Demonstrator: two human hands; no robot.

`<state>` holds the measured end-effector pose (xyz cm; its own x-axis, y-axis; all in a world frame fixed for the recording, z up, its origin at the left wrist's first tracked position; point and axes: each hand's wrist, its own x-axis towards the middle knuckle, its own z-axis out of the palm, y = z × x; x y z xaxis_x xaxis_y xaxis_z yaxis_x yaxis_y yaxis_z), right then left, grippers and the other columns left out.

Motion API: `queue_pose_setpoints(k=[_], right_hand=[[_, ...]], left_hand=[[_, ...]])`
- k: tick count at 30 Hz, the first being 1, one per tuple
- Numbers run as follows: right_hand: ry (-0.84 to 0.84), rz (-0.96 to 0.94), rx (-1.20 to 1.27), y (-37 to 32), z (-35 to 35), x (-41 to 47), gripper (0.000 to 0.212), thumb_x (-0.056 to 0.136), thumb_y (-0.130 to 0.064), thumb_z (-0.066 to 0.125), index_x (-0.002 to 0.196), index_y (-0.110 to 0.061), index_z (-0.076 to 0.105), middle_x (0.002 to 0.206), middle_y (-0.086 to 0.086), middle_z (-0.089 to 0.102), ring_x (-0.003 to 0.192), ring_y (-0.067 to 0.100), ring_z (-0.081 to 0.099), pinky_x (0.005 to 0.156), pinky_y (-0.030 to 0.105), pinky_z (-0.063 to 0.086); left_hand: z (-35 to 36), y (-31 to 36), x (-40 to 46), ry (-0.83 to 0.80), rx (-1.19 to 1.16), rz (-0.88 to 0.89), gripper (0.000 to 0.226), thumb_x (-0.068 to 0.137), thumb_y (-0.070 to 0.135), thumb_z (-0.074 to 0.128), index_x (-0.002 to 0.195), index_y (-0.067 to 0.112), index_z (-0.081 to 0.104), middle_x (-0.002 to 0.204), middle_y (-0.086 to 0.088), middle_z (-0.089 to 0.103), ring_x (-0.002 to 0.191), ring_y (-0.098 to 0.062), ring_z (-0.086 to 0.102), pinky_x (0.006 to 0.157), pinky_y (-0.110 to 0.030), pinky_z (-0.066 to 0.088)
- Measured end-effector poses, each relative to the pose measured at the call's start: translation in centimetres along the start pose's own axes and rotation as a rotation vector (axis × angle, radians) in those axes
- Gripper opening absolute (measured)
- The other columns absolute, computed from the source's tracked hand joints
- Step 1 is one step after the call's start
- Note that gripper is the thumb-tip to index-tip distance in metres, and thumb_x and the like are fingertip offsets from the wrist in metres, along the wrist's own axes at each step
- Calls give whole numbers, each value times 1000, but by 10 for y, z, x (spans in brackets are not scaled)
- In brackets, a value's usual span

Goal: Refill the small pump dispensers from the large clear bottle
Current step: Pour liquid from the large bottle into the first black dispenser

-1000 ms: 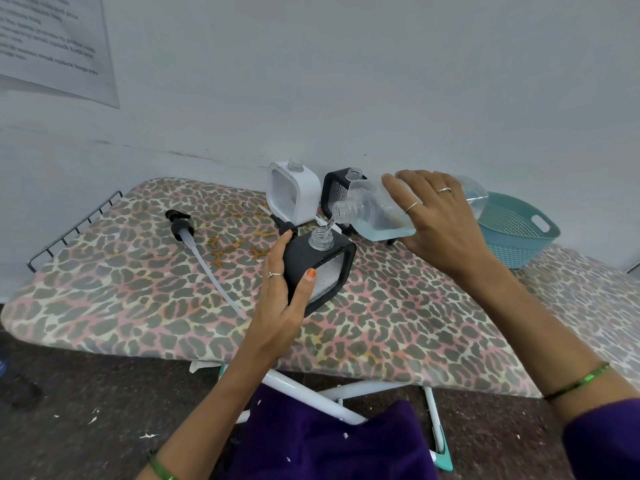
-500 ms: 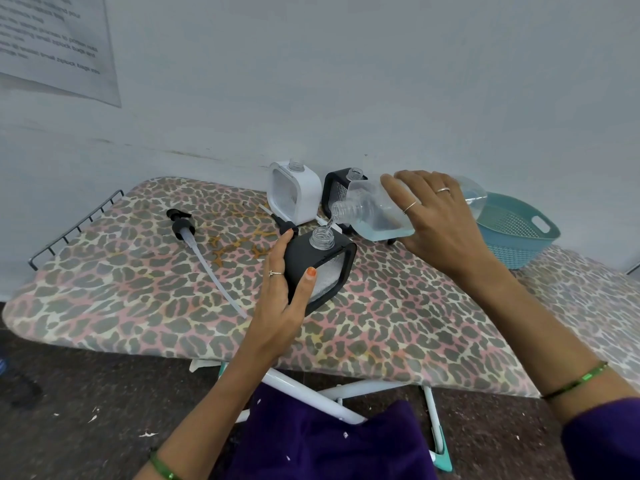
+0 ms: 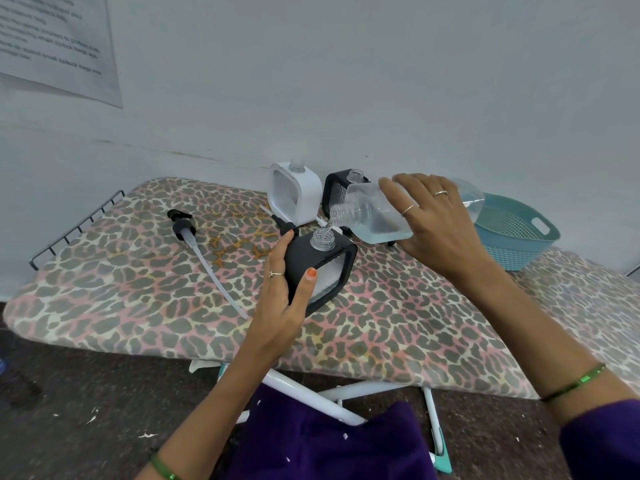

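Head view: left hand [image 3: 277, 303] clamped round black dispenser [image 3: 320, 268], tilted on ironing board [image 3: 138, 289]; right hand [image 3: 433, 220] gripping large clear bottle [image 3: 374, 216] — neck down, thin stream entering dispenser mouth; white dispenser [image 3: 296, 195] behind, another black one — apparently uncapped — beside it

Leopard-print board cover [image 3: 145, 292] (teal basket [image 3: 516, 237])

My ironing board [image 3: 398, 327], leopard cover: white dispenser [image 3: 294, 194], black dispenser [image 3: 337, 192], teal basket [image 3: 516, 237], loose pump [image 3: 194, 244] lying flat.
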<state>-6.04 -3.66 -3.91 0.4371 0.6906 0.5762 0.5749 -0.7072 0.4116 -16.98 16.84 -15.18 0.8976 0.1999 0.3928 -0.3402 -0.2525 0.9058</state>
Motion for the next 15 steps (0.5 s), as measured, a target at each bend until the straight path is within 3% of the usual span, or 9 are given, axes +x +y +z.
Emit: queue_pose_setpoints(k=[5, 15], right_hand=[[-12, 7, 3, 0, -1, 0, 85, 59, 0, 80, 132, -13, 39, 121, 17, 61, 107, 39, 59, 88, 50, 45], [-4, 2, 3, 0, -1, 0, 84, 60, -2, 80, 132, -14, 39, 120, 17, 62, 107, 38, 60, 89, 50, 45]], left_hand=[[0, -2, 0, -3, -6, -3, 61, 92, 59, 39, 146, 43, 17, 150, 3, 35, 137, -14, 37, 114, -41, 33], [0, 0, -1, -2, -7, 2, 54, 91, 62, 38, 140, 56, 15, 150, 4, 35, 137, -12, 37, 114, -40, 33]])
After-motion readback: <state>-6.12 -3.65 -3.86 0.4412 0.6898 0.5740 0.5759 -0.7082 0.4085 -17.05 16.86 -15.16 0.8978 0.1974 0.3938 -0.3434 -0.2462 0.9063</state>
